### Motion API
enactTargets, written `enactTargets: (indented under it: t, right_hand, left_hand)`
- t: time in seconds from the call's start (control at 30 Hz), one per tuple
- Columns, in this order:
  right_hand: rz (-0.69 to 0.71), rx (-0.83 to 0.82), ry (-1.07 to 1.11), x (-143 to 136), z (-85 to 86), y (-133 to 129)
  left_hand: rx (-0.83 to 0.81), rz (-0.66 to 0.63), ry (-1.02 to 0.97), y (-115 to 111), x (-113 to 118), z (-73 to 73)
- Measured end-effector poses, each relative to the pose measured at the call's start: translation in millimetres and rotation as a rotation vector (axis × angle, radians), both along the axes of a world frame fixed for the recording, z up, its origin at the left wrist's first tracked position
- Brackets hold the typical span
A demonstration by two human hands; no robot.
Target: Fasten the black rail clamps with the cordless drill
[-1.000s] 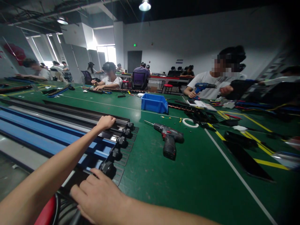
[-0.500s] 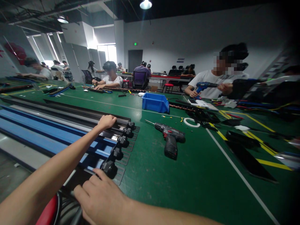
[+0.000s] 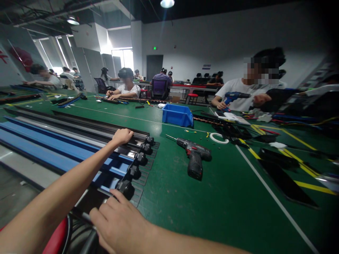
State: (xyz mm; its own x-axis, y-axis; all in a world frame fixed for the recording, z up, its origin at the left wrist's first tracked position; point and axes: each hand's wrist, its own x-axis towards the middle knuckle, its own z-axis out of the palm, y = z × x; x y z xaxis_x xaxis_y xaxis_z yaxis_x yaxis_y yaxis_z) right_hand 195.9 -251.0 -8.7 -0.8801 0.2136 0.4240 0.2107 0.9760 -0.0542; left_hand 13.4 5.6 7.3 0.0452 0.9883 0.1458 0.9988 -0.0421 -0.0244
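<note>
Several long metal profiles [image 3: 79,148], some with a blue surface, lie side by side with black cable glands [image 3: 126,189] and flat slotted tabs at their near-right ends. My left hand [image 3: 122,137] is over the far dark profiles, fingers curled down on them near the ends. At the front edge, my right hand [image 3: 123,220] has its fingers bent over the end of the nearest profile, close to the largest-looking gland. Its fingertips are partly hidden. To the right of the profiles, a black and red cordless drill [image 3: 194,155] lies on its side, bit pointing left.
On the green table [image 3: 212,215] are a blue bin [image 3: 177,115], a white ring-shaped coil [image 3: 219,138] and a dark flat panel [image 3: 288,183]. Across it, a person holds a blue drill [image 3: 234,96]. A red stool [image 3: 57,236] stands below the front edge.
The view has shifted slightly, so things appear a little further right. Both my hands keep their places on the profiles. The person opposite has moved a hand away from the blue drill's tip.
</note>
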Motion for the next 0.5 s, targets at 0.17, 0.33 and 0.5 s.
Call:
enactTargets:
  t: [0.17,0.33,0.5]
  right_hand:
    - [0.006,0.003,-0.007,0.9,0.7,0.4]
    - [0.014,-0.014,-0.016,-0.3,2.2,2.2]
    - [0.040,-0.013,-0.018,-1.4,2.7,3.8]
  left_hand:
    - [-0.002,0.011,-0.025,0.1,0.6,-0.6]
    - [0.000,0.021,-0.038,-0.8,2.0,0.2]
    - [0.004,0.030,-0.038,-1.6,2.4,1.4]
